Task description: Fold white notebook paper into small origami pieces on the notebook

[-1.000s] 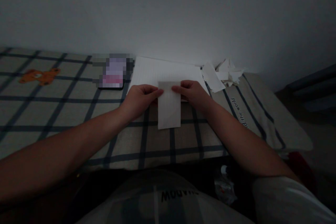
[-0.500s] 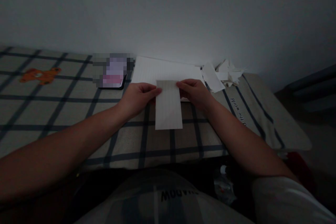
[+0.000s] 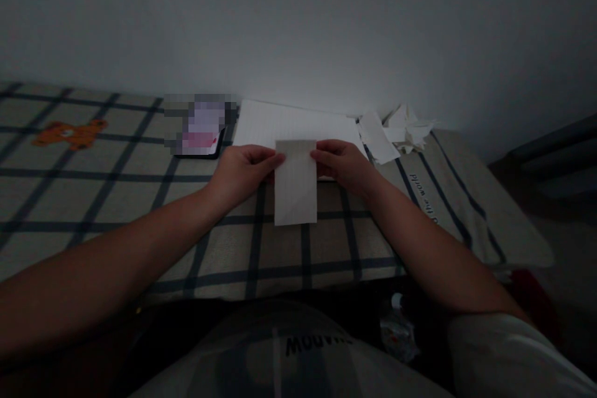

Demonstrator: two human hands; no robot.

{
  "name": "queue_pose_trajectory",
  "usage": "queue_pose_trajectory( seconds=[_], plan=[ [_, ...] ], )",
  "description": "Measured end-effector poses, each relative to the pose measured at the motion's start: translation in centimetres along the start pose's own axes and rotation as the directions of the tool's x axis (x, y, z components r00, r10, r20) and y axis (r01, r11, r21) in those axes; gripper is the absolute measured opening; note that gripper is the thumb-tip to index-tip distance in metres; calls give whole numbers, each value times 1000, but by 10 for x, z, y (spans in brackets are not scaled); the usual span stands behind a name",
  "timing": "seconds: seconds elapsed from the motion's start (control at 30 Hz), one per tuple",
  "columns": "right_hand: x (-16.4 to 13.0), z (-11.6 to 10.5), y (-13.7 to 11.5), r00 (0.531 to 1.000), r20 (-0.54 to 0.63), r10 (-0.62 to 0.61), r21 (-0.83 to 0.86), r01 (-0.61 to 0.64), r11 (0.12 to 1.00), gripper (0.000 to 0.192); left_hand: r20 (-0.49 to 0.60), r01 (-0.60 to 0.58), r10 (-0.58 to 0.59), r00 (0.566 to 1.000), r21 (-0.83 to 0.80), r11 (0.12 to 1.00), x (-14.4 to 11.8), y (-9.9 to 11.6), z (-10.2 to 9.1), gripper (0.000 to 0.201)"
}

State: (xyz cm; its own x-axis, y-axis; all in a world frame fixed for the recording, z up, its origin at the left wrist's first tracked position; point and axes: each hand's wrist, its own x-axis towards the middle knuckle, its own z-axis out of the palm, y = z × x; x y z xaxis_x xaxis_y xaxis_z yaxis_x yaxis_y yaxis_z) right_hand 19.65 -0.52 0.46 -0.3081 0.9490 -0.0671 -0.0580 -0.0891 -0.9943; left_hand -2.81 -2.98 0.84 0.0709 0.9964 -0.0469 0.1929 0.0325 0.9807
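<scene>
While both hands are meeting over the checked bedsheet (image 3: 140, 199), a narrow strip of folded white paper (image 3: 295, 183) is hanging between them, its long axis running from the far top edge back toward the person's body. The left hand (image 3: 242, 174) is pinching the strip's upper left edge between thumb and fingers, and the right hand (image 3: 342, 165) is pinching the upper right edge the same way; both are sitting equally near it, level with each other, so neither is leading. The lower end of the strip is reaching down over a dark stripe of the sheet, though whether it is touching the cloth cannot be told.

Just beyond the hands a larger lined paper sheet (image 3: 293, 121) is lying flat against the pale wall (image 3: 298, 25). A phone (image 3: 200, 134) is resting to its left, and a heap of crumpled paper scraps (image 3: 401, 127) is sitting to its right. An orange bear print (image 3: 69, 135) is showing far left on the sheet. The room is looking dim.
</scene>
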Motion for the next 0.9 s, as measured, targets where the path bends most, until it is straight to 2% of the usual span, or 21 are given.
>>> queue_pose_trajectory(
  seconds=[0.07,0.17,0.4,0.5,0.57,0.7,0.8,0.9],
  plan=[
    [-1,1,-1,1000,11,13,-40,-12,999,38,-17,-18,18,1000,15,1000,-1,1,0,20],
    [-2,1,-2,999,-26,-39,-117,36,992,38,-26,-40,41,999,26,999,-1,0,2,18],
    [0,-4,-2,982,-117,-151,-266,116,957,35,39,10,-6,999,-85,996,8,-9,0,30],
    [-1,-4,-2,977,-142,-160,-232,125,965,32,58,26,-21,998,-98,995,8,-8,-1,25],
    [-1,-2,-2,983,-134,-123,-159,102,982,32,45,30,-26,999,-96,995,6,-6,-2,18],
    [0,-1,0,999,-29,-13,-34,12,999,39,-8,45,-46,999,-76,996,4,0,-2,13],
    [1,-2,2,1000,5,-3,-33,3,999,38,-26,39,-41,999,-69,997,4,0,-1,14],
    [1,-2,3,999,-46,-26,-67,23,997,37,-6,39,-40,999,-74,996,5,0,-1,13]
  ],
)
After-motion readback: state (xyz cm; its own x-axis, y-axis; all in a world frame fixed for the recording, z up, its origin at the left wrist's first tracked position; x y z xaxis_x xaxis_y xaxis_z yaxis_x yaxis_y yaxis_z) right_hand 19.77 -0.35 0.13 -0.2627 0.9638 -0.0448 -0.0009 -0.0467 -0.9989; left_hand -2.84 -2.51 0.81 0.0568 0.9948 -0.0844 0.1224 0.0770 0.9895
